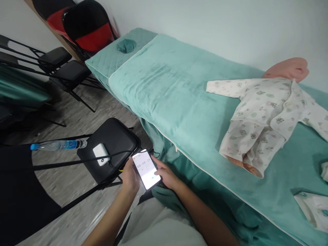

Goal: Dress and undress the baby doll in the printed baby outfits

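A lit smartphone (146, 171) is held between both my hands, low in the middle of the view, its screen showing a timer that reads 00:00:25. My left hand (130, 177) grips the phone along its left edge. At the right edge, my right hand (165, 174) also holds it, with the thumb over the lower part of the screen. On the bed to the right lies a baby doll (287, 68) with its head by the wall. It wears a white printed top (269, 99) and matching trousers (249, 140).
The green-covered massage bed (174, 85) has a face hole (126, 45). Folded white cloth (314, 206) lies at its near right. A black chair (112, 143) on my left carries a water bottle (60, 145) and a white device (101, 153) with a cable. More folding chairs (87, 27) stand behind.
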Demonstrator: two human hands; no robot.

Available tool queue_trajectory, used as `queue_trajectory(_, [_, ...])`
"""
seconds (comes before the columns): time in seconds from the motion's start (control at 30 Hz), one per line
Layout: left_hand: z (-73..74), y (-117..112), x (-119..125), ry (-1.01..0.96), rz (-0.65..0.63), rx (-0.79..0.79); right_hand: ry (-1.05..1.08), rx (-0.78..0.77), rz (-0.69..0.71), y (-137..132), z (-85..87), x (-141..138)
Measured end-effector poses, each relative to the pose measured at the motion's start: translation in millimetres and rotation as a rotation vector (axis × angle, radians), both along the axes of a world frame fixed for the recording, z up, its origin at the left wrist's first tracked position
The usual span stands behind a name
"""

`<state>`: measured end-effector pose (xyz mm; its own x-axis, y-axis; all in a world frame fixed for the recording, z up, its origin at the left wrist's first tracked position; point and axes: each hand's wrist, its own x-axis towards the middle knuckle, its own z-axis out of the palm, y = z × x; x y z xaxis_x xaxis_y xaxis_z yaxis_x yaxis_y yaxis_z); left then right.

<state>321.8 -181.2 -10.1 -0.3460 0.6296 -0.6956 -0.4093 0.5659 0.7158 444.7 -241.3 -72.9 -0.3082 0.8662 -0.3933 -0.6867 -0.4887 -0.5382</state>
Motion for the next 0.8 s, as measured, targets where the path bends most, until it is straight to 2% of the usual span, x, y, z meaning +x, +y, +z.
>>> queue_trajectory(0.1, [3.8, 0, 5, -0.032, 0.007, 0.045, 0.067, -0.033, -0.036, 0, 1.9, 0])
queue_trajectory(0.23, [-0.5, -4, 3, -0.056, -0.026, 0.135, 0.063, -0.052, -0.028, 0, 2.5, 0])
queue_trajectory(0.37, [-5.7, -7, -4, -0.014, -0.053, 0.161, 0.035, -0.059, -0.017, 1, 2.3, 0])
queue_trajectory(0.67, [-0.7, -9, 1, -0.005, -0.026, 0.171, 0.035, -0.061, -0.047, -1, -1.4, -1])
queue_trajectory(0.8, [-1.1, -11, 3, -0.016, -0.052, 0.216, 0.031, -0.13, -0.1, -1, -4.2, -3])
